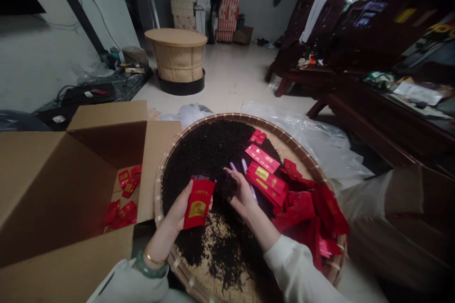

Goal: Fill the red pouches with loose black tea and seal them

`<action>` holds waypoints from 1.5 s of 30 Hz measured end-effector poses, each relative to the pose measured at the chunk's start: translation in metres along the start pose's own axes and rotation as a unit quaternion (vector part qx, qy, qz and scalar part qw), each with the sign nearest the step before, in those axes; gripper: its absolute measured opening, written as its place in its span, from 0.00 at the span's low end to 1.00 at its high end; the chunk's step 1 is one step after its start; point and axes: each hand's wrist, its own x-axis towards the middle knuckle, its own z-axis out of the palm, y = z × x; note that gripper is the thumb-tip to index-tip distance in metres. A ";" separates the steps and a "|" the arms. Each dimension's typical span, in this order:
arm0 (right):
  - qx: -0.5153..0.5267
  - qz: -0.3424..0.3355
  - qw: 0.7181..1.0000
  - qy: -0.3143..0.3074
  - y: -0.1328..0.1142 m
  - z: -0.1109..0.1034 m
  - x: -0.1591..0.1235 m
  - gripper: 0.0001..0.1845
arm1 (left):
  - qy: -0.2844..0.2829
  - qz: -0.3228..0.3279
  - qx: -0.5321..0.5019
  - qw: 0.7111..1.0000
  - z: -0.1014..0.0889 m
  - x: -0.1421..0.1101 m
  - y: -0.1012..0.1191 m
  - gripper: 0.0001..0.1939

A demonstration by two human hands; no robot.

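Note:
My left hand [180, 206] grips a red packet [199, 202] with a gold label, held upright over a round woven bamboo tray [164, 170]. A clear inner lining shows at the packet's top. Just to its right, my right hand [242, 194] is cupped around a clump of dark loose tea leaves [226, 185]. More dark leaves [209, 147] cover much of the tray. Beside my right hand lie purple-handled scissors or a similar slim tool [233, 166], partly hidden. Flat red packets [266, 181] and a pink-red packet [263, 157] rest on the tray's right side.
An open cardboard box [35, 189] at the left has several filled red packets [124, 213] inside. Plastic sheeting [309, 137] lies behind the tray. A round wooden-topped stand [177, 57] is farther back. Dark wooden furniture [384, 109] lines the right.

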 end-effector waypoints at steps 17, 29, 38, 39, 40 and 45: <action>0.211 0.091 0.973 -0.005 -0.021 -0.007 0.001 0.13 | 0.120 0.371 0.303 0.870 0.010 0.000 -0.012 0.10; 0.264 0.095 0.960 -0.003 -0.015 -0.017 0.004 0.11 | 0.187 0.482 0.739 0.432 0.022 -0.029 -0.006 0.04; 0.267 0.086 0.960 -0.010 -0.022 -0.012 -0.003 0.15 | 0.124 0.476 0.790 0.366 0.031 -0.041 -0.002 0.09; 0.265 0.088 0.960 -0.012 -0.022 -0.012 -0.004 0.15 | 0.115 0.466 0.797 0.367 0.031 -0.040 -0.002 0.08; 0.263 0.090 0.961 -0.015 -0.021 -0.012 -0.004 0.15 | 0.103 0.455 0.803 0.370 0.031 -0.040 -0.003 0.08; 0.266 0.092 0.959 -0.028 -0.022 -0.015 -0.007 0.11 | 0.090 0.443 0.813 0.368 0.030 -0.035 -0.007 0.08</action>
